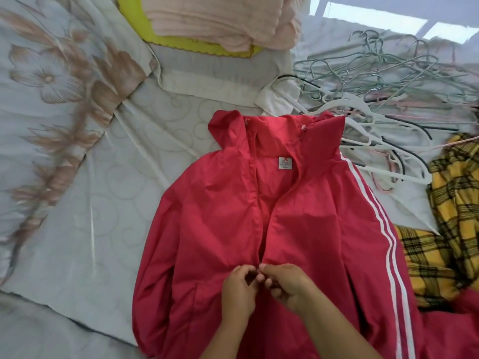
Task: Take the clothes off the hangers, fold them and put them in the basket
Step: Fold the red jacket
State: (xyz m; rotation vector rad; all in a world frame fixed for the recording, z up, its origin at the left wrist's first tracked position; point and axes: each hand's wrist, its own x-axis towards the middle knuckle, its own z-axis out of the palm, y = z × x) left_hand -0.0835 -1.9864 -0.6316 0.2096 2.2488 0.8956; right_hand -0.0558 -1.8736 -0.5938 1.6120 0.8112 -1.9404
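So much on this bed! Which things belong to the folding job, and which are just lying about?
Job: red jacket, pinched at its front opening by left hand and right hand; yellow basket with pink folded clothes; pile of hangers; yellow plaid garment.
Lying about: floral sheet; white cloth by the hangers.

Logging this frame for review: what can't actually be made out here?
Head view only:
Zip or edge that the left hand and right hand pinch at the front of the red jacket: hidden by their own fingers.
Jacket hem: cut off by the bottom edge.
Neck label print: too small.
Yellow basket: mostly covered by pink folded clothes and cut by the top edge.
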